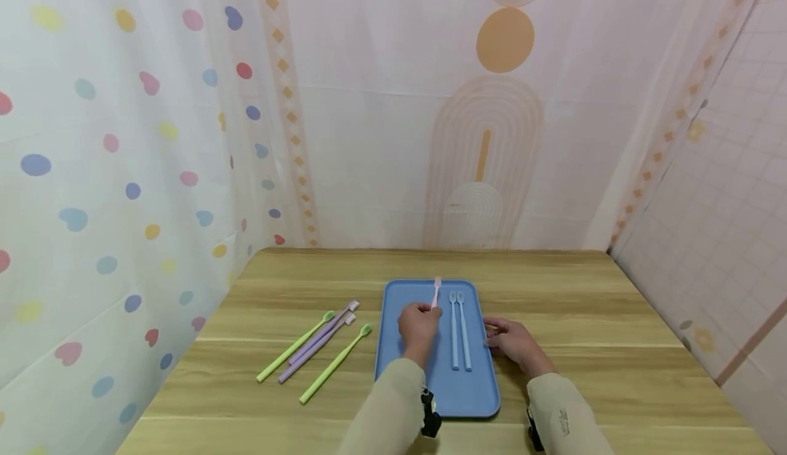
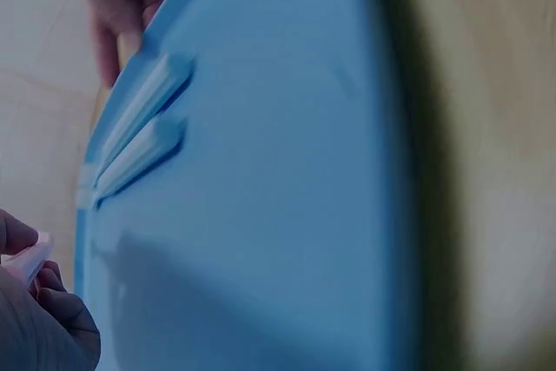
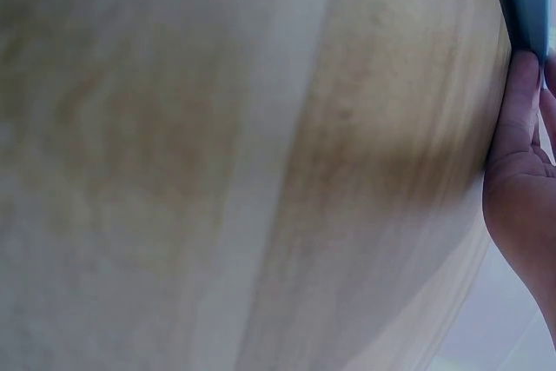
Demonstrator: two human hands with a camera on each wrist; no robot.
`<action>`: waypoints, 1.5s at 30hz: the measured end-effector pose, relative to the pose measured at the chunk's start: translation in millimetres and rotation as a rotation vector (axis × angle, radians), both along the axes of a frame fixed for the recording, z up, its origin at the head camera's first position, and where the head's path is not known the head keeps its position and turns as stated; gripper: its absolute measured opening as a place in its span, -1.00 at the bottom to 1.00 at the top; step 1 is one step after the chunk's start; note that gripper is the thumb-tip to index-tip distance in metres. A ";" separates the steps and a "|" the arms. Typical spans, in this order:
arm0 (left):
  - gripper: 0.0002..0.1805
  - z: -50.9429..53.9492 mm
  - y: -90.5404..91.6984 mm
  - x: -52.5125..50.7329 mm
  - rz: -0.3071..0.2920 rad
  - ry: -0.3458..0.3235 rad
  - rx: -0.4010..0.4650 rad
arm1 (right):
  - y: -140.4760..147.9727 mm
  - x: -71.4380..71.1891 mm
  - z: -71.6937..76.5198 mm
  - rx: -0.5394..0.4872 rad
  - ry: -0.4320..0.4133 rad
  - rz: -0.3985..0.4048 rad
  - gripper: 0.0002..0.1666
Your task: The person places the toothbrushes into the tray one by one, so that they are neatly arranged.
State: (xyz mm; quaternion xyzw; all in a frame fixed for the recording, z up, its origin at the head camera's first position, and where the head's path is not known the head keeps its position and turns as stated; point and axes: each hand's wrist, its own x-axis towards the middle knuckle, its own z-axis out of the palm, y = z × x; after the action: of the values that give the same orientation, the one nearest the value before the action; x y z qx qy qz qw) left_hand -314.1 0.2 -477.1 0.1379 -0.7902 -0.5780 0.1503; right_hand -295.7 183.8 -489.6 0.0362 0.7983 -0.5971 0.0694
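My left hand [image 1: 419, 328] pinches a pink toothbrush [image 1: 436, 294] by its handle, above the blue tray [image 1: 406, 296]. Its bristle head points toward the tray's far edge. In the left wrist view the handle end [image 2: 31, 255] shows between thumb and fingers. Two light blue toothbrushes [image 1: 464, 335] lie side by side on the tray's right part, heads away from me. At the tray's right rim rests my right hand [image 1: 516, 343], its fingertips touching the edge. The right wrist view shows the thumb [image 3: 519, 97] straight against the tray's side.
Left of the tray, two purple toothbrushes [image 1: 316, 348] lie on the wooden table [image 1: 553, 277] between two green toothbrushes [image 1: 335, 364]. Patterned curtains [image 1: 369, 134] hang behind the table and along its left side.
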 end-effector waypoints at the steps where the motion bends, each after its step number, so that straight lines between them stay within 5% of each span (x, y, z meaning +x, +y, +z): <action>1: -0.92 -2.1 3.4 1.4 0.011 0.000 0.001 | 0.1 -0.1 -0.5 -0.005 -0.003 -0.006 -0.40; 7: -0.94 -14.8 16.3 7.4 0.061 -0.001 -0.019 | 0.8 -0.3 -2.4 0.006 -0.010 -0.005 -0.40; 13: -0.96 -19.9 21.8 11.9 0.035 0.004 -0.035 | 2.1 -0.3 -2.9 0.025 -0.009 -0.010 -0.40; 22: -0.85 -26.0 22.3 13.3 0.003 -0.017 -0.177 | 1.2 0.3 -5.6 0.019 -0.006 -0.007 -0.40; 45: -0.88 -14.5 15.7 13.2 -0.032 -0.100 -0.158 | 2.0 0.4 -2.5 0.037 0.000 0.009 -0.39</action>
State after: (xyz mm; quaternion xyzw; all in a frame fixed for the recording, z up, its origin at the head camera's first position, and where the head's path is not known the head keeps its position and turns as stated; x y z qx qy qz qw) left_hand -300.9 15.9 -491.6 0.1418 -0.8419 -0.5086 0.1116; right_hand -295.3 185.7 -492.1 0.0338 0.8095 -0.5817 0.0717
